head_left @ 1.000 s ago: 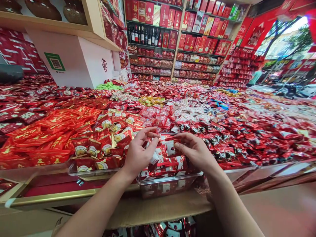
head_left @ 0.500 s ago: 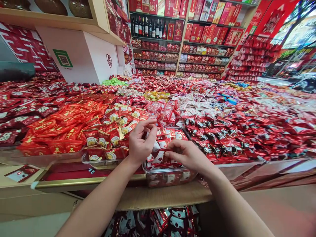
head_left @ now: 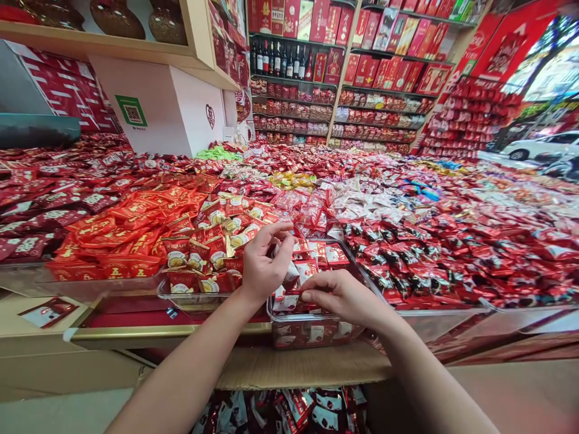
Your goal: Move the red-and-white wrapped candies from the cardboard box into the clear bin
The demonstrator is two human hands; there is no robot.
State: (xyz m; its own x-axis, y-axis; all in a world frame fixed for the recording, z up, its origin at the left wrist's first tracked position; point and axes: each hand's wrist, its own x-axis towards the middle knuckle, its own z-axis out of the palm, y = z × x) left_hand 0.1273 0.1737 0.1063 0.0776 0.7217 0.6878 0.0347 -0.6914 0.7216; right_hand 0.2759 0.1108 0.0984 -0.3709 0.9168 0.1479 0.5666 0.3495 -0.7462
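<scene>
Head view: left hand (head_left: 266,262) curled, grip unclear; right hand (head_left: 339,295) pinching a red-and-white packet (head_left: 286,301) inside the clear tub (head_left: 307,331), near side. Far-right packets (head_left: 335,254) appear arranged; arranging near the hands appears unfinished.

Bright, fairly even light fills the scene, with daylight strongest up and to the right of the right grip (head_left: 335,298), where the sky (head_left: 566,45) bleaches nearly white. Glossy packets (head_left: 402,274) right of that grip throw small hard glints, and the clear tub (head_left: 312,317) beneath it shows pale streaks along its rim. Below both grips, the carton (head_left: 307,367) falls into deep shadow inside. The left grip (head_left: 266,262) looks reasonably sharp. Far right of the grips, detail smears and stretches; above them, the shelves (head_left: 337,78) lean outward.
</scene>
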